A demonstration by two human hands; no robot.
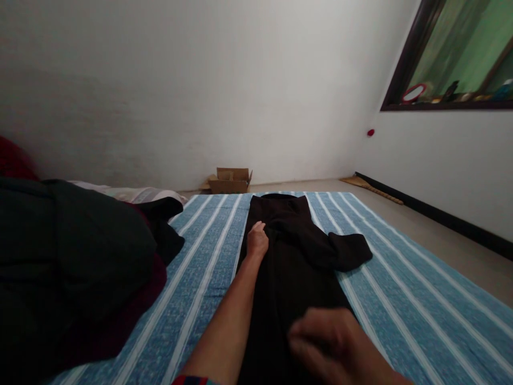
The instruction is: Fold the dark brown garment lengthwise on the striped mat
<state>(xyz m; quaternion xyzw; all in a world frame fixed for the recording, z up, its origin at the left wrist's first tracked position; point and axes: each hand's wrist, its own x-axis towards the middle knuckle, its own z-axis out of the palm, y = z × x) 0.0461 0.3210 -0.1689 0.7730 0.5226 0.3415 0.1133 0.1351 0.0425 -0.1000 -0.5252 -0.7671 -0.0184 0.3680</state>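
Observation:
A long black coat point(296, 289) lies lengthwise on the bed, its collar end away from me and one sleeve point(348, 251) bent out to the right. My left hand point(257, 240) is closed at the upper left part of the coat, with the fingers curled against the dark cloth. Nearer to me, over the coat's lower right part, is my right hand point(332, 339). It is blurred, and its fingers are curled in towards the thumb. Anything between those fingers cannot be made out.
Blue-and-white striped bedding point(216, 235) lies under the coat. To the left rises a heap of dark clothes point(80, 240). An open cardboard box point(229, 182) stands beyond the bed by the wall, and a broom point(372, 186) lies on the floor at right.

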